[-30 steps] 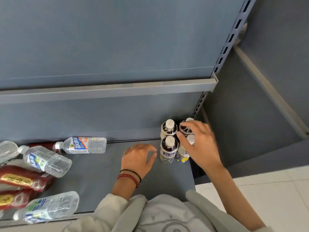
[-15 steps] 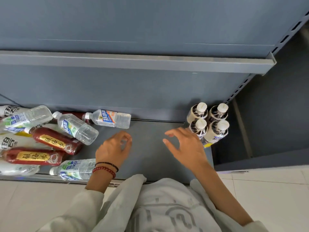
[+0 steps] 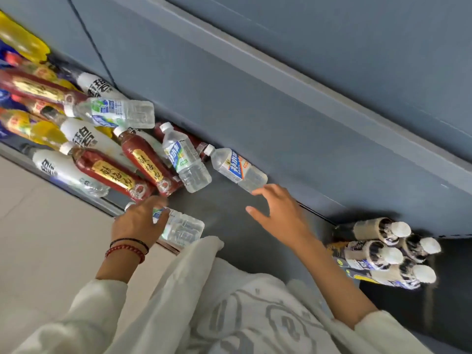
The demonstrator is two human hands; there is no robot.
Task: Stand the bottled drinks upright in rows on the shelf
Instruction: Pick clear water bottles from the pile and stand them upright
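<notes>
From my end, the left hand (image 3: 139,221) lies over the neck end of a clear water bottle (image 3: 184,228) that rests on its side at the front lip of the shelf (image 3: 224,200). The thumb sits across its label, but the hand is blurred and I cannot tell whether the fingers are closed round the bottle or only resting on it. Two bracelets (image 3: 127,247), one black and one red, circle that wrist.

The right hand (image 3: 281,213) is released, fingers spread and holding nothing. Its fingertips come just beside the base of another clear bottle with a blue and orange label (image 3: 237,169), which lies against the back panel; I cannot tell if they touch.

Counting what I can see: four clear water bottles lie flat, the two already named plus one (image 3: 186,162) leaning on the pile and one (image 3: 115,113) further back. Three white bottles with black characters (image 3: 79,134) lie in the heap. At least two red drinks with gold labels (image 3: 112,175) lie side by side, touching. Beyond them the far left is a blur of yellow and red that I cannot count.

At the shelf's right end, well apart from both hands, four white-capped bottles (image 3: 390,251) stand upright in a tight two-by-two block.
</notes>
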